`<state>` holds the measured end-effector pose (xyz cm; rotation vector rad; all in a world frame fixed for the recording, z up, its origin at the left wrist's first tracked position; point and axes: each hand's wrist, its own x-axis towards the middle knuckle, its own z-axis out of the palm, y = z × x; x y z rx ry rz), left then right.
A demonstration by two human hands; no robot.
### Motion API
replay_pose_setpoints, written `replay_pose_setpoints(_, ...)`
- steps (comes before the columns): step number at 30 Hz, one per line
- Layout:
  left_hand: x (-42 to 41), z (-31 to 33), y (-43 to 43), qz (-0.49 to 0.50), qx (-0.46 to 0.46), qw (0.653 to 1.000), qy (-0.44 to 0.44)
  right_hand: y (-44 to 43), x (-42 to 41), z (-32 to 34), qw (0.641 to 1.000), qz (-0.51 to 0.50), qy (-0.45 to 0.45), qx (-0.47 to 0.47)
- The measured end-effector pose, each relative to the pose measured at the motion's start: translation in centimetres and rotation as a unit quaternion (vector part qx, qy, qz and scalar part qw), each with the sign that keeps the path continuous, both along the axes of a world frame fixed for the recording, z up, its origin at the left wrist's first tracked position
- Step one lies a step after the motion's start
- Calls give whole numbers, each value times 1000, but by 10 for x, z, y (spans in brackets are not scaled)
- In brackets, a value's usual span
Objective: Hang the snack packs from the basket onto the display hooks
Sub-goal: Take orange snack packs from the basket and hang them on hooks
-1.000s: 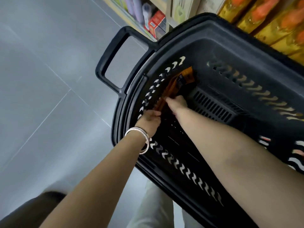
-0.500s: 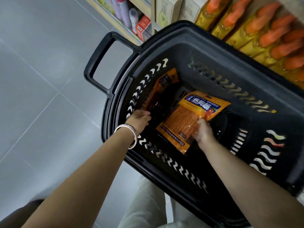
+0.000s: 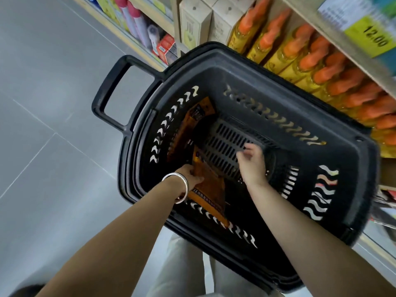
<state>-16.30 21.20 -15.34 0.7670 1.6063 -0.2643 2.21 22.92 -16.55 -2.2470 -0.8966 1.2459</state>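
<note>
A black plastic basket point(image 3: 252, 67) stands on the floor below me. My left hand point(image 3: 189, 175), with a silver bangle on the wrist, grips an orange snack pack point(image 3: 209, 189) near the basket's near wall. A second orange snack pack point(image 3: 192, 123) leans against the basket's left wall. My right hand point(image 3: 251, 162) hovers over the slotted basket floor with loosely curled fingers and holds nothing. No display hooks are in view.
Shelving runs along the top right with yellow bottles with orange caps point(image 3: 304, 61), cream boxes point(image 3: 197, 20) and a yellow price tag point(image 3: 372, 38). The basket handle point(image 3: 107, 93) sticks out to the left over the grey tiled floor point(image 3: 42, 103).
My right hand let go of the orange pack it held half a second ago; my left hand now grips a pack. The camera has tilted up toward the shelves.
</note>
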Motion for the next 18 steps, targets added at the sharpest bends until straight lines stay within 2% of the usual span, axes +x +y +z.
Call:
replay_pose_setpoints(5, -9, -8, 3, 4, 37, 999, 3, 45, -59, -28, 980, 101, 154, -75)
replay_pose_setpoints(7, -12, -10, 3, 26, 52, 998, 2, 61, -82, -46, 970, 126, 177, -105)
replay_pose_setpoints(11, -18, -13, 3, 46, 57, 997, 14, 93, -112, -77, 969, 144, 145, -137)
replay_pose_setpoints(18, -17, -17, -2, -1, 37, 999, 20, 102, -119, -100, 976, 144, 80, -143)
